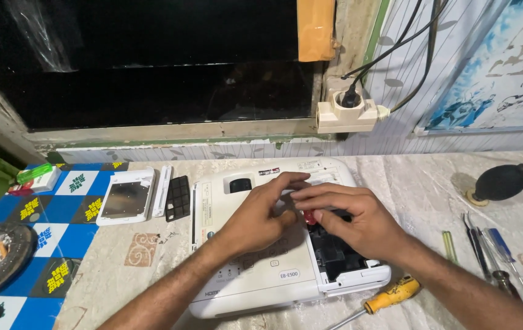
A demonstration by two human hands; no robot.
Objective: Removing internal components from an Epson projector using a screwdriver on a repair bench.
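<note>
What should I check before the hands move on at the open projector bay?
1. Both hands on the work: left hand and right hand meet over the projector. Ok.
2. Bay open: dark compartment exposed at the right side. Ok.
3. Grip on the small red part: fingers cover most of it. Cannot tell.
4. Removed covers set aside: white panel and black grille lie left of the projector. Ok.
5. Tool at hand: yellow screwdriver lies beside the front right corner. Ok.
6. Power disconnected: a plug sits in the wall socket, but its cable's far end is unseen. Cannot tell.
</note>
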